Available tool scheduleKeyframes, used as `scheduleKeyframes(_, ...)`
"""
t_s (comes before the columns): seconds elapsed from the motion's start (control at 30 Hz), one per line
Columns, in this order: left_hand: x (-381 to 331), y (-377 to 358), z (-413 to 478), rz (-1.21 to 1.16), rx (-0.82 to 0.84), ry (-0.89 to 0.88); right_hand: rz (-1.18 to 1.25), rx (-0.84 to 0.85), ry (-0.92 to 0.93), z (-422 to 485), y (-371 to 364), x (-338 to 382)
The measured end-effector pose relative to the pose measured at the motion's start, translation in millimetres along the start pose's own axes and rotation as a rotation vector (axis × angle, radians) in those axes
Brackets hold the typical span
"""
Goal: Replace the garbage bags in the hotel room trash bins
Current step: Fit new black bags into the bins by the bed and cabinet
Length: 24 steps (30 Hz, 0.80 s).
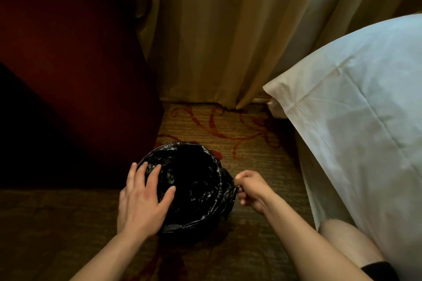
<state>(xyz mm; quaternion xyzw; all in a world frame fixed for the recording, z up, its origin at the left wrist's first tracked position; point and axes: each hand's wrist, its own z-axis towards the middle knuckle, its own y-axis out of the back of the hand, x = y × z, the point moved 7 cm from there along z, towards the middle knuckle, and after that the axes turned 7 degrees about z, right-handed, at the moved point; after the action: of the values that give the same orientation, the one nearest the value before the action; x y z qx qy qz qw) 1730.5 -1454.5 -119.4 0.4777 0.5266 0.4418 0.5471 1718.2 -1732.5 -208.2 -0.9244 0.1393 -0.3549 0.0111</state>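
Armchair (68, 70), dark red, up and left of the left hand (142, 198). That hand lies flat, fingers spread, released, pressing the black garbage bag (194, 180) on the bin's near-left rim. Bag lines the bin between both hands, on patterned carpet (251, 139). Right hand (250, 190) clenched, pinching bag plastic at the right rim. Curtain (228, 29) beyond; white pillow (354, 109) right of the right hand.

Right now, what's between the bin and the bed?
Head view: the right hand, pinching the black bag at the bin's right rim, and bare patterned carpet up to the bed.
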Motion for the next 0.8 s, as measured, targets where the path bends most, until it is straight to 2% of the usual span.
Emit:
scheduleKeyframes(0.13, -1.4, 0.6, 0.2, -0.020, -0.002, 0.002, 0.510, 0.067, -0.301, 4.9, -5.9, -23.7)
scheduleKeyframes(0.2, -1.6, 0.8, 0.3, -0.022, -0.003, 0.003, 0.723, 0.060, -0.325, -1.1, -7.8, -31.0)
scheduleKeyframes(0.27, -1.3, 0.0, 0.2, -0.018, 0.000, 0.003, 0.810, 0.097, -0.275, -9.8, -8.7, -27.8)
scheduleKeyframes(0.33, -0.9, 0.0, -0.3, -0.014, -0.001, 0.005, 0.765, 0.172, -0.200, -15.2, -8.6, -17.4)
scheduleKeyframes(0.4, -0.3, 0.3, 0.0, -0.005, -0.002, 0.009, 0.612, 0.190, -0.130, -13.9, -5.7, -10.0)
scheduleKeyframes(0.57, -1.7, 1.9, -0.7, -0.008, 0.003, 0.015, -0.037, 0.010, 0.176, -3.5, 2.5, 4.1)
scheduleKeyframes(0.67, -1.8, 2.6, -1.6, -0.012, 0.010, 0.016, -0.001, 0.034, 0.199, 1.4, -4.6, 1.4)
scheduleKeyframes(0.8, -0.5, 3.0, -1.5, -0.011, 0.001, 0.015, 0.175, 0.058, 0.037, 11.1, -14.3, -8.9)
